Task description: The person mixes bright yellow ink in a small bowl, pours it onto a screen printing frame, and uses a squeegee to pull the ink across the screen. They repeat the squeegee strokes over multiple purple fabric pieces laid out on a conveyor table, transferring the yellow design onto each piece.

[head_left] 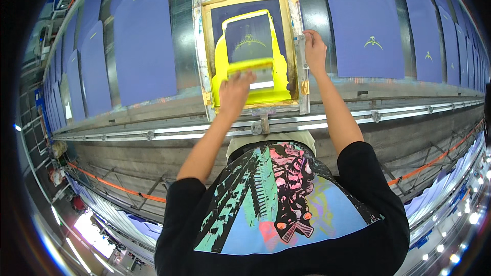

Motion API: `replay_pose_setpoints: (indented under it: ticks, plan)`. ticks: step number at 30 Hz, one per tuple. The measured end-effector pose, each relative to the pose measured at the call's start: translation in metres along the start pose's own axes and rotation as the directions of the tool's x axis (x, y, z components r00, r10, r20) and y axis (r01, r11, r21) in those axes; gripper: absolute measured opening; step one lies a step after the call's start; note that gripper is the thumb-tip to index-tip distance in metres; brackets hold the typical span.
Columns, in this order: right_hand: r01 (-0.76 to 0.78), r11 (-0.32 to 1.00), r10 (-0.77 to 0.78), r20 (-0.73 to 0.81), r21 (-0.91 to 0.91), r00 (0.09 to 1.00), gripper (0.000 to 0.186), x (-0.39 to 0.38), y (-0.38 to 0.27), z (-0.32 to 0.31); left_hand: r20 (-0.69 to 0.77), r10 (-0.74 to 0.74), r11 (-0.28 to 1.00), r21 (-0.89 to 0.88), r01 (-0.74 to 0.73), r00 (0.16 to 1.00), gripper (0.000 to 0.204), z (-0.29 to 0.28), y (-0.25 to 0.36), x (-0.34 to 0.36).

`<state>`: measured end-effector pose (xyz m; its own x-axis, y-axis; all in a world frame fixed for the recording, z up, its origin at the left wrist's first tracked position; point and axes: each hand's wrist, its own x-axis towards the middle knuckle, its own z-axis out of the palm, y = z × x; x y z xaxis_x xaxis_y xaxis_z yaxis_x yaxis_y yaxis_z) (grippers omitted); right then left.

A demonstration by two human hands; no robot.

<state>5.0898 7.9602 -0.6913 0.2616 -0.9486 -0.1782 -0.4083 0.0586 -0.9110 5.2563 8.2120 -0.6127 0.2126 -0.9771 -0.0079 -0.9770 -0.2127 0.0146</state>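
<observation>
Left hand [234, 91] clamped on yellow-inked squeegee [250, 65] mid-screen; right hand [313, 48] grips the metal-framed printing screen [299, 30] at its right rail. I'd judge ink slippery, mesh fragile — hold handle only.

screen frame [198, 46]: dull metal, ink-smeared | ink [221, 66]: glossy wet yellow | squeegee [250, 65]: yellow-coated | cloth panels [144, 41]: matt blue fabric | rail [179, 130]: bright smooth metal
</observation>
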Motion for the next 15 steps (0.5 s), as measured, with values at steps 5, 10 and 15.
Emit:
replay_pose_setpoints:
  ticks: [5,10,15]
  plan:
    - [0.053,0.997,-0.05,-0.058,0.052,0.997,0.021,0.008,-0.01,0.003,0.15,-0.236,0.927,-0.261,0.268,0.96,0.04,-0.048,-0.069,0.166]
    - [-0.013,0.998,0.013,0.014,0.056,1.0,0.021,0.008,-0.005,0.0,0.009,-0.188,0.979,-0.075,0.189,0.982,0.039,-0.028,-0.064,0.183]
    - [-0.038,0.998,0.038,0.007,0.054,0.999,0.021,0.01,-0.006,-0.006,-0.051,-0.096,0.995,0.023,0.097,0.994,0.043,-0.001,-0.022,0.09]
